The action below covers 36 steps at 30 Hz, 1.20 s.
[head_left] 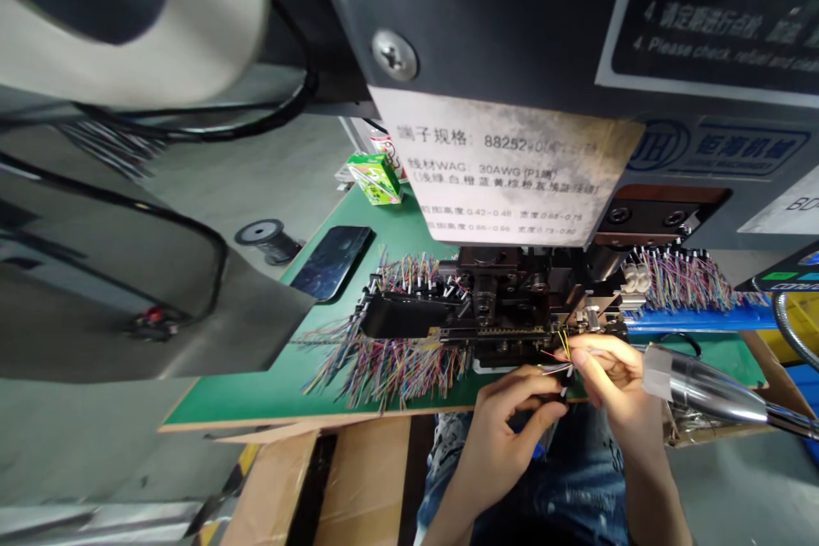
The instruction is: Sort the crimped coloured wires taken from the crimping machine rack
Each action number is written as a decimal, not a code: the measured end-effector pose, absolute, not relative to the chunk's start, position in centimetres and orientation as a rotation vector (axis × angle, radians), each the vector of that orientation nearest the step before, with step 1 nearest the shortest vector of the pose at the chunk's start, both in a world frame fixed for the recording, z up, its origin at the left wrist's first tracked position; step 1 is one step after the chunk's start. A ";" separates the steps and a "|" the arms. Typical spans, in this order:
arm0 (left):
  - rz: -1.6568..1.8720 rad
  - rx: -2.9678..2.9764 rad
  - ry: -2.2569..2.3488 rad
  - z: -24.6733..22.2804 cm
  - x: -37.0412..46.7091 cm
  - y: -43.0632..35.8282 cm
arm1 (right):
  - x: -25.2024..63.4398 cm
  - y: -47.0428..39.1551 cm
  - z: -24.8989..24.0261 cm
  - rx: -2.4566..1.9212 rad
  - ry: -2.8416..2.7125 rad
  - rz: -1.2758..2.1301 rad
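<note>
My left hand (512, 422) is closed on a small wire bundle (566, 379) at the front of the dark crimping machine (512, 307). Fingers of my right hand (605, 371) pinch the same bundle from the right, near its thin yellow and red wires. Both hands are close together, just below the machine's metal tooling. To the left on the green table lies a large heap of multicoloured wires (397, 371), spread around a black part of the machine.
A black phone (333, 263) and a green box (375, 179) are on the green table (256, 388). More wires (688, 277) lie in a blue tray (704, 320) at right. A metallic lamp arm (717, 388) reaches in beside my right hand. A spool (267, 241) stands beyond the table's left edge.
</note>
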<state>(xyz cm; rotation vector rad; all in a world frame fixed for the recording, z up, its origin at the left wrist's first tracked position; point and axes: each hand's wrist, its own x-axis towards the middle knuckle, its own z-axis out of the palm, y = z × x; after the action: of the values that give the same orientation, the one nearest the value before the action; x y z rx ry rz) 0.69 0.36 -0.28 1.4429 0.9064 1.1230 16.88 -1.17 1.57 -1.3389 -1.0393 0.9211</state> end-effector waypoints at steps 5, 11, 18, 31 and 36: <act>1.125 1.458 0.917 -0.2 0.7 0.3 | 16.8 -1.2 1.3 -1.368 -1.053 0.906; 1.076 1.489 0.931 0.3 0.1 0.4 | 17.3 -1.3 1.2 -1.379 -1.192 0.726; 0.930 1.650 0.856 1.8 -1.2 0.9 | 17.8 -1.8 2.0 -1.250 -1.375 0.746; 1.166 1.606 0.892 0.4 0.4 0.6 | 16.7 -1.3 1.7 -1.291 -1.034 0.947; 1.185 1.570 0.881 0.3 0.5 0.6 | 16.7 -1.2 1.8 -1.314 -1.042 0.955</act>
<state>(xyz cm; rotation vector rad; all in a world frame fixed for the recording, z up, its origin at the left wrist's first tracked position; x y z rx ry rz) 0.46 0.64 0.25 1.5703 0.8811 1.1848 16.74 -1.17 1.84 -1.3142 -1.0417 0.9546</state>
